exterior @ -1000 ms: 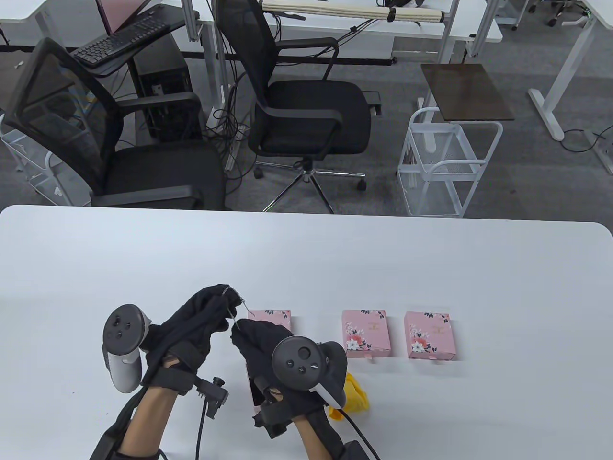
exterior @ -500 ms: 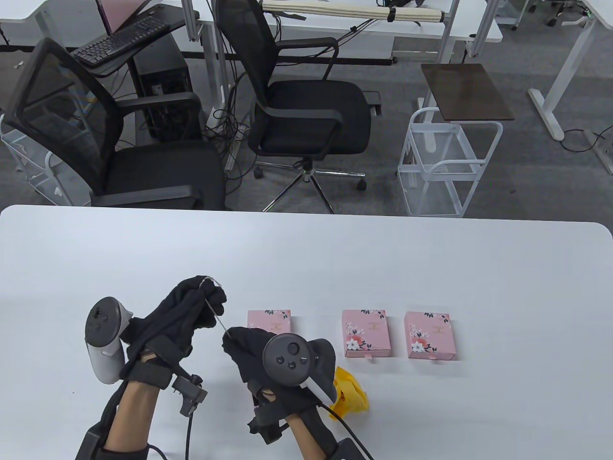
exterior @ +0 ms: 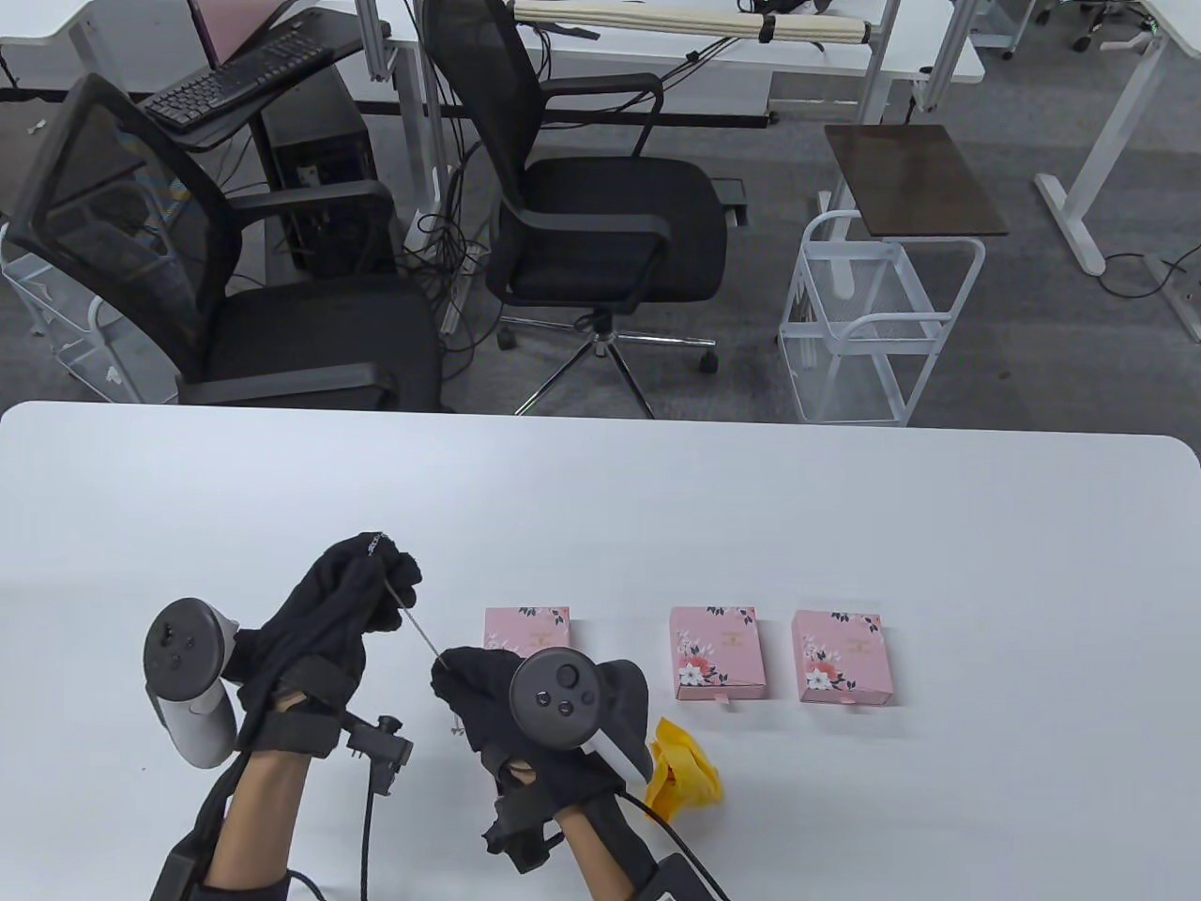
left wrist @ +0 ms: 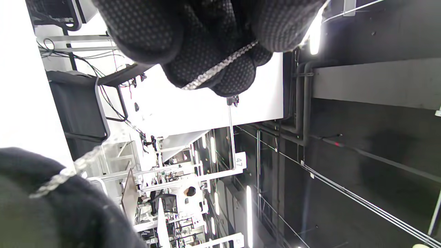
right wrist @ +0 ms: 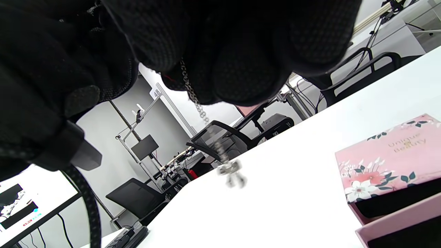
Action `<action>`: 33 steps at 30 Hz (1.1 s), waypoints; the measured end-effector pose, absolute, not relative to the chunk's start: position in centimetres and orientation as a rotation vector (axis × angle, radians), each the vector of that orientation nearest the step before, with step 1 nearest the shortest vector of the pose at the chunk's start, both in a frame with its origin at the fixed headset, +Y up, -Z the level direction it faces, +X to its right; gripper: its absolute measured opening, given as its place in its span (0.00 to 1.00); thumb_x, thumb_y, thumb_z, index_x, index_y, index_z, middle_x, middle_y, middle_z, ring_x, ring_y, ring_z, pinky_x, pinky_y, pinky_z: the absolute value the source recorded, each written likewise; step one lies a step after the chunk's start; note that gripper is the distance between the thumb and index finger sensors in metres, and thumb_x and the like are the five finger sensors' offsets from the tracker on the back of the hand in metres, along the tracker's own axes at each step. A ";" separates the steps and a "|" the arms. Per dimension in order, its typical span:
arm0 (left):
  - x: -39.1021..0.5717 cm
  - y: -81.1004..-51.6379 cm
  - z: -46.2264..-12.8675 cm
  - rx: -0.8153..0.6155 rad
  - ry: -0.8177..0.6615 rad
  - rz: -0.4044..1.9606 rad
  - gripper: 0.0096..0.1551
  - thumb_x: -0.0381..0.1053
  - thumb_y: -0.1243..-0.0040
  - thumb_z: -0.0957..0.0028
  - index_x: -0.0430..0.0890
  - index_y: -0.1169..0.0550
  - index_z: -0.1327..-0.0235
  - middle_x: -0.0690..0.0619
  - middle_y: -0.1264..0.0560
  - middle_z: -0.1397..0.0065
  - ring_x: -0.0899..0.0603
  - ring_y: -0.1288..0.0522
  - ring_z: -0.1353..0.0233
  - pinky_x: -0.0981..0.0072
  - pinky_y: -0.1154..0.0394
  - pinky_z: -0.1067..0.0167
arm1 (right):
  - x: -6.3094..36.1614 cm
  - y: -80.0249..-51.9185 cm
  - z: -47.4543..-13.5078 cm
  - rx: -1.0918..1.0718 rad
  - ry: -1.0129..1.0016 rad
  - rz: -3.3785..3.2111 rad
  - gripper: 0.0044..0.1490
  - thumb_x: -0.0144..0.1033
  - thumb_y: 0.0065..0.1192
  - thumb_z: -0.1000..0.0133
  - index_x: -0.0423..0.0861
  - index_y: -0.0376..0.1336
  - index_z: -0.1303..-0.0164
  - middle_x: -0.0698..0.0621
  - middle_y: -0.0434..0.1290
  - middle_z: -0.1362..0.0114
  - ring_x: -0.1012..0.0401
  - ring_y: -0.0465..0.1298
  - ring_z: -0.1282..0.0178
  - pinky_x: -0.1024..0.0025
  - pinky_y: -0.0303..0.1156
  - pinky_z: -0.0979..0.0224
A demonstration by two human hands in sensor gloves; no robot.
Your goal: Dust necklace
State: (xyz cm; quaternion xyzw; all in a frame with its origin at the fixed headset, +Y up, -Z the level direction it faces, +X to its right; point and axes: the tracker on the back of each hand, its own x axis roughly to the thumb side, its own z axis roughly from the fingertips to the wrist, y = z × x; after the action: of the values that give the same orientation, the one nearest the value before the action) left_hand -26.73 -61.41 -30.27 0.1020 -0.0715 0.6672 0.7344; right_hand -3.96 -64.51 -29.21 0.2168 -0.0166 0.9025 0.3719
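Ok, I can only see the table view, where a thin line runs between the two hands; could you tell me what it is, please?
Observer: The left wrist view shows a silver chain, the necklace, pinched in the left hand.
Operator: Thanks. Does the right hand grip it too?
Observer: Yes. In the right wrist view the chain comes out from between the curled fingers of the right hand.
Operator: Does anything hang off it?
Observer: A small blurred pendant dangles from the chain, above the table.
Operator: And that nearest pink box?
Observer: The box is open on its near side.
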 end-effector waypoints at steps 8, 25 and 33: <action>-27.3 -62.0 -30.8 0.160 -0.140 1.557 0.25 0.51 0.46 0.33 0.44 0.30 0.26 0.47 0.20 0.34 0.44 0.22 0.39 0.55 0.21 0.44 | -4.3 -65.0 -29.3 0.568 -0.027 2.344 0.21 0.36 0.63 0.34 0.42 0.71 0.35 0.38 0.80 0.40 0.47 0.81 0.50 0.53 0.77 0.43; -28.0 -61.6 -30.4 0.270 -0.102 1.455 0.20 0.55 0.39 0.36 0.54 0.21 0.33 0.51 0.15 0.39 0.46 0.19 0.43 0.57 0.20 0.48 | -4.7 -65.3 -29.2 0.577 -0.004 2.373 0.21 0.36 0.63 0.35 0.42 0.71 0.35 0.39 0.80 0.41 0.48 0.81 0.51 0.54 0.77 0.43; -28.3 -61.0 -29.9 0.361 -0.069 1.340 0.19 0.56 0.34 0.39 0.55 0.17 0.38 0.52 0.14 0.40 0.47 0.18 0.44 0.58 0.19 0.48 | -4.7 -65.7 -29.4 0.564 0.003 2.364 0.21 0.36 0.63 0.35 0.42 0.71 0.35 0.39 0.80 0.41 0.49 0.82 0.52 0.54 0.78 0.44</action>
State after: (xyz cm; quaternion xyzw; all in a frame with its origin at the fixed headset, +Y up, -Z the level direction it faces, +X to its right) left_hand -28.34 -61.05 -29.94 0.1665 -0.0316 0.6173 0.7682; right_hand -4.71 -65.68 -29.41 0.2174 0.0012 0.9118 0.3483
